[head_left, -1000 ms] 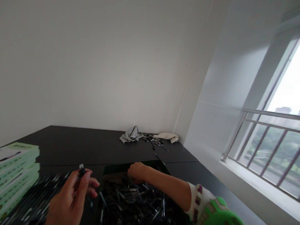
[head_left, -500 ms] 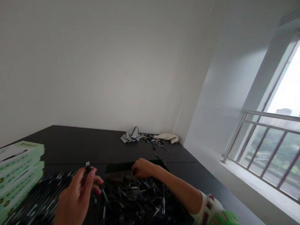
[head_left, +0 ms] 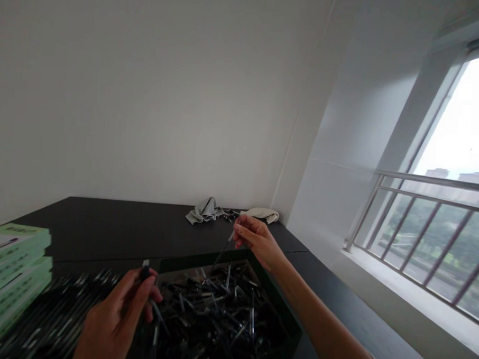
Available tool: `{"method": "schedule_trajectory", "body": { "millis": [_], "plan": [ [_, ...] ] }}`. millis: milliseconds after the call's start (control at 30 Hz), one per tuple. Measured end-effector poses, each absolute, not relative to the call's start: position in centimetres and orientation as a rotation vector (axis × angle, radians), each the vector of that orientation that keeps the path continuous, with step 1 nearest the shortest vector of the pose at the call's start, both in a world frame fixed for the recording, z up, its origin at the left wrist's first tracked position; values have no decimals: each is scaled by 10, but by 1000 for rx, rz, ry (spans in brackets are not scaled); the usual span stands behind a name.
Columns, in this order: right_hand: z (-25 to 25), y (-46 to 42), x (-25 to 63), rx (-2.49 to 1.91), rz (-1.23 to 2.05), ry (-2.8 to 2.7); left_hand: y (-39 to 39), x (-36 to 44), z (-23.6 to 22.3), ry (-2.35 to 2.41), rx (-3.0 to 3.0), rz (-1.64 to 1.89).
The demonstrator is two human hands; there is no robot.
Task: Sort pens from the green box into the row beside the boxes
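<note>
My left hand point(head_left: 116, 314) is raised over the table, fingers pinched on a small dark pen part point(head_left: 145, 270) with a light tip. My right hand point(head_left: 255, 238) is lifted above a dark green box point(head_left: 284, 321) and pinches the top end of a thin dark pen refill point(head_left: 220, 255) that hangs down towards the box. The box is filled with several loose dark pen parts point(head_left: 213, 310).
A row of dark pens point(head_left: 54, 319) lies left of the box on the black table point(head_left: 114, 227). Stacked light-green boxes point(head_left: 11, 267) stand at the far left. Two cloths point(head_left: 202, 212) and small parts lie in the far corner. A railed window point(head_left: 431, 230) is on the right.
My right hand has come up out of the box, lifting a thin refill with it. My left hand has stayed in about the same place with its part.
</note>
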State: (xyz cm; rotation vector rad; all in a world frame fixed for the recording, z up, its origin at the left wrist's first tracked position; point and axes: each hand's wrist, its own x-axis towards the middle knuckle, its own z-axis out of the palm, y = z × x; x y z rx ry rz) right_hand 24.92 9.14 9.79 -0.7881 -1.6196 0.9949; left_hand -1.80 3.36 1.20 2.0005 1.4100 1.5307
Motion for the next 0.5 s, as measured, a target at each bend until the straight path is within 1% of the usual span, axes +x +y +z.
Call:
{"method": "schedule_trajectory", "body": {
  "millis": [267,400,500],
  "plan": [
    [134,31,253,-556,1154,-1596,12,-4,15,1184,2372,1579],
    [134,13,255,-547,1246,-1662,4,-3,16,1189,2363,1684],
    [131,5,254,-605,1258,-1710,0,-2,10,1207,2322,1738]
  ]
}}
